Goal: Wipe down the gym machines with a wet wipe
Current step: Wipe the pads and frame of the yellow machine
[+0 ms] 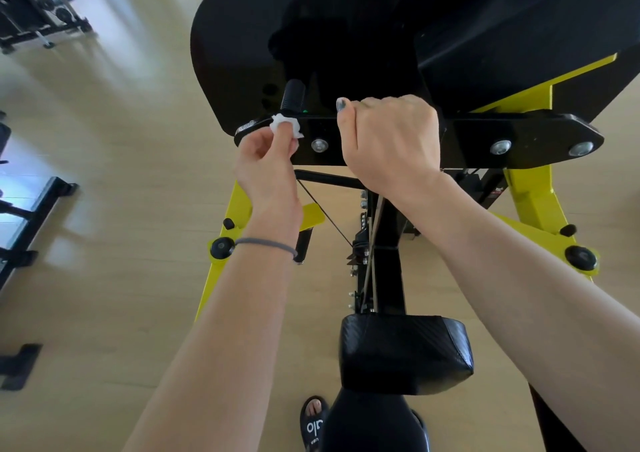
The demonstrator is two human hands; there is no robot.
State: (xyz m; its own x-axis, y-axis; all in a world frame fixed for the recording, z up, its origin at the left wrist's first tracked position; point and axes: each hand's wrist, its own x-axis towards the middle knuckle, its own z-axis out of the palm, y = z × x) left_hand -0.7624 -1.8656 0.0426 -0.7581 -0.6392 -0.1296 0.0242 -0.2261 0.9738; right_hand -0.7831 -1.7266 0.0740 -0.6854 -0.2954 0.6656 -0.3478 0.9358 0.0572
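The fingertips and thumb of the left hand pinch a small, crumpled white wet wipe and press it against the left end of a black crossbar on a black and yellow gym machine. Just above the wipe stands a short ribbed black handle. The right hand curls over the middle of the same bar, thumb up along its front, fingers wrapped out of sight behind it, apparently steadying it.

Wiping seems to be under way at this one corner. Nothing shows which surfaces are already clean; the rest of the bar, the handle and the black pad below probably remain, as do other machines across the wooden floor.

The machine's upper body is dark and cut off at the top. A sandalled foot shows at the bottom.
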